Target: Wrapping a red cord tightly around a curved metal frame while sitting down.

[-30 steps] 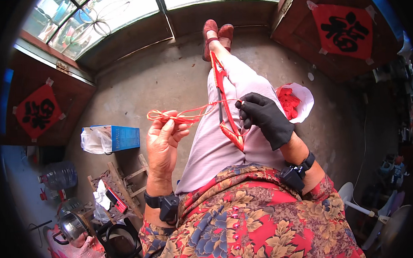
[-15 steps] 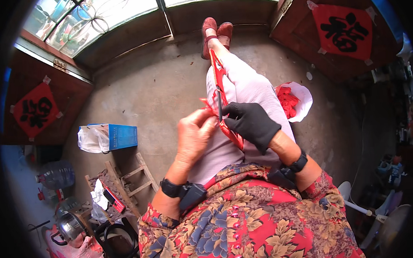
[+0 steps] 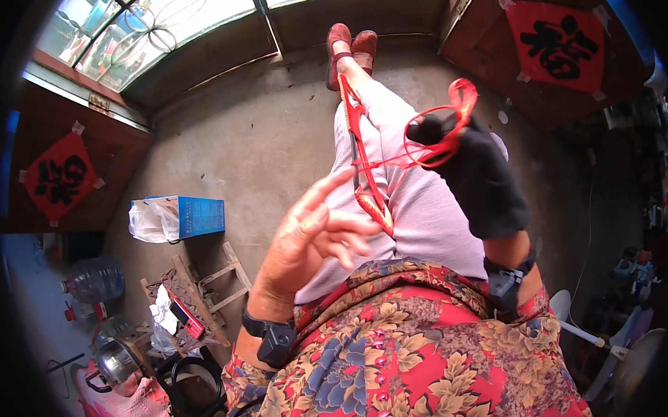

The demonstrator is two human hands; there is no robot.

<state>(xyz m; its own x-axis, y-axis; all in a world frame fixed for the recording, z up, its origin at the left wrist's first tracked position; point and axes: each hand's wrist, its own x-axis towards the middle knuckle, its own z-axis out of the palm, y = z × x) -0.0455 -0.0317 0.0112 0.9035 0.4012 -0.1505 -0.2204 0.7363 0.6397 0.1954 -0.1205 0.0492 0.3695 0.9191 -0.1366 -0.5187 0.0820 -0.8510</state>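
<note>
Across my lap lies a long, narrow piece wrapped in red cord, with a dark rod along it; I cannot make out its kind. My right hand, in a black glove, is raised to the right of it. Its fingers are closed on a looped bundle of thin red cord, and a strand runs from there left to the dark rod. My bare left hand hovers just left of the wrapped piece, fingers spread and holding nothing.
A blue box with a white plastic bag stands on the floor at left. Nearer are a small wooden stool, a red handheld device, a steel kettle and a large plastic bottle. A fan-like stand is at lower right.
My right hand has pulled away up and to the right, drawing the red cord with it. My left hand has opened out of its pinch. The white container of red material is now mostly hidden.
</note>
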